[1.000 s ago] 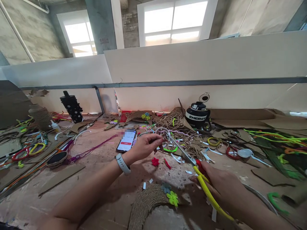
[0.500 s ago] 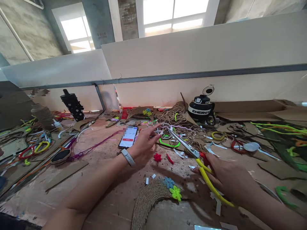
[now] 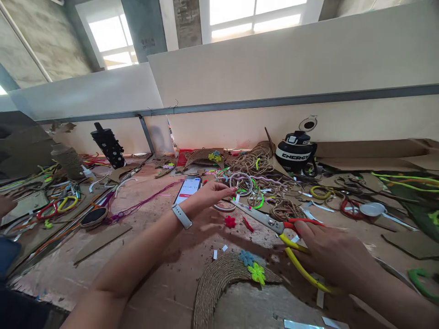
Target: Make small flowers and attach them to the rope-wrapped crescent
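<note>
My left hand [image 3: 214, 194] is closed in a pinch at the lower edge of a thin pale ring [image 3: 253, 185]. A short white strip [image 3: 237, 198] hangs at the fingertips. Scissors [image 3: 265, 219] with red and yellow handles are in my right hand [image 3: 331, 244], their blade tips close to the strip; their blades look nearly together. Below lies a curved band wound with brown twine [image 3: 214, 281], bearing a blue flower [image 3: 246, 258] and a yellow-green flower [image 3: 257, 273]. A red flower [image 3: 230, 222] and a small red piece [image 3: 247, 224] rest between band and hands.
A phone [image 3: 187, 187] lies behind my left wrist. Tangled twine [image 3: 252, 157] and a black ENERGY bottle [image 3: 295, 151] stand at the back. More scissors [image 3: 56, 208] and a black tumbler [image 3: 109, 146] are on the left, where another person's hand [image 3: 5, 205] shows at the edge.
The pale ring has come up into clear view beside my left fingers. The scissors' tips have shifted slightly down and left to the white strip. Another person's hand has appeared at left.
</note>
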Motion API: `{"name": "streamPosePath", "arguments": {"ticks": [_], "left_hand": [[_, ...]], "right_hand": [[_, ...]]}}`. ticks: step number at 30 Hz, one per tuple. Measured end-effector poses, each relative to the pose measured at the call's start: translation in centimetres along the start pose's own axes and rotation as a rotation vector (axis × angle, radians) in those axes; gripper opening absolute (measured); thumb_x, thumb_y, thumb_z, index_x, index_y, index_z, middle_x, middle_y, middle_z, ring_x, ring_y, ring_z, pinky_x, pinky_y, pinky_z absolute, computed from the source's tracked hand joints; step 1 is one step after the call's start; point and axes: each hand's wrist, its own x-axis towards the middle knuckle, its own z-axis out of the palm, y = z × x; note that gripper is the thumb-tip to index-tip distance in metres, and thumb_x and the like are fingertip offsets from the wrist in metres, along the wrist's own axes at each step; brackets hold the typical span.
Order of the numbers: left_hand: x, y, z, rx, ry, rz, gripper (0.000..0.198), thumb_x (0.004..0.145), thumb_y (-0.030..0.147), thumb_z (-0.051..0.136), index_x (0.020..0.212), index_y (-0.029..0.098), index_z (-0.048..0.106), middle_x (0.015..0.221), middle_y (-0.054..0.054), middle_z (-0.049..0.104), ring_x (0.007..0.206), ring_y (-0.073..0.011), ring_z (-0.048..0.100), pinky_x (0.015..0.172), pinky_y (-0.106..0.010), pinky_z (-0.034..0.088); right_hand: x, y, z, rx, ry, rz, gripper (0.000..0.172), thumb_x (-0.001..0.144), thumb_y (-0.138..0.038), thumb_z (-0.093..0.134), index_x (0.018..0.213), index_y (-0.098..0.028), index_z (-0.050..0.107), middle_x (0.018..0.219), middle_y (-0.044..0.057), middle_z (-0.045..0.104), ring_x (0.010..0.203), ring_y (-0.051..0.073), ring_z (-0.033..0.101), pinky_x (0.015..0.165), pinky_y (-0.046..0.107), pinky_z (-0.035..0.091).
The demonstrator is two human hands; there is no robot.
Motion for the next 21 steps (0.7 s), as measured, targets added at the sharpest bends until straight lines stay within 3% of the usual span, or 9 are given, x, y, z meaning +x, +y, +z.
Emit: {"name": "streamPosePath", "arguments": {"ticks": [8,15,18,21], "left_hand": [[-0.5,0.3,1.0,-0.069,-0.023,0.006,0.041,0.072,0.047,0.070,0.091,0.010,0.073,0.090,-0.010,0.071,0.083,-0.0169,0.062,0.073,-0.026,0.045],[-0.6,0.5,1.7,-0.063,0.136,0.162,0.032,0.071,0.044,0.073,0.080,0.013,0.074,0.079,-0.006,0.069,0.077,-0.0165,0.061,0.070,-0.027,0.045],[-0.5,0.6,2.1,-0.219,0.226,0.212,0.030,0.068,0.042,0.076,0.079,0.015,0.075,0.084,-0.006,0.071,0.083,-0.0172,0.062,0.079,-0.030,0.046],[-0.5,0.9,2.2,-0.457,0.275,0.178,0.031,0.067,0.043,0.077,0.084,0.017,0.074,0.092,-0.006,0.073,0.094,-0.0191,0.062,0.088,-0.032,0.044]], "right_hand": [[-0.2,-0.3,-0.2,0.078,-0.106,0.023,0.029,0.087,-0.047,0.051,0.076,-0.021,0.056,0.063,0.008,0.069,0.050,0.025,0.064,0.044,0.029,0.033],[-0.4,0.2,0.0,0.164,-0.288,0.174,0.026,0.084,-0.047,0.053,0.083,-0.021,0.058,0.073,0.013,0.071,0.060,0.030,0.067,0.047,0.031,0.032],[0.0,0.5,-0.6,0.171,-0.335,0.191,0.021,0.083,-0.041,0.054,0.082,-0.021,0.057,0.068,0.012,0.070,0.056,0.029,0.066,0.045,0.029,0.026],[0.4,1.0,-1.1,0.111,-0.401,0.207,0.021,0.086,-0.038,0.051,0.083,-0.019,0.059,0.069,0.013,0.070,0.055,0.028,0.065,0.045,0.029,0.022]]}}
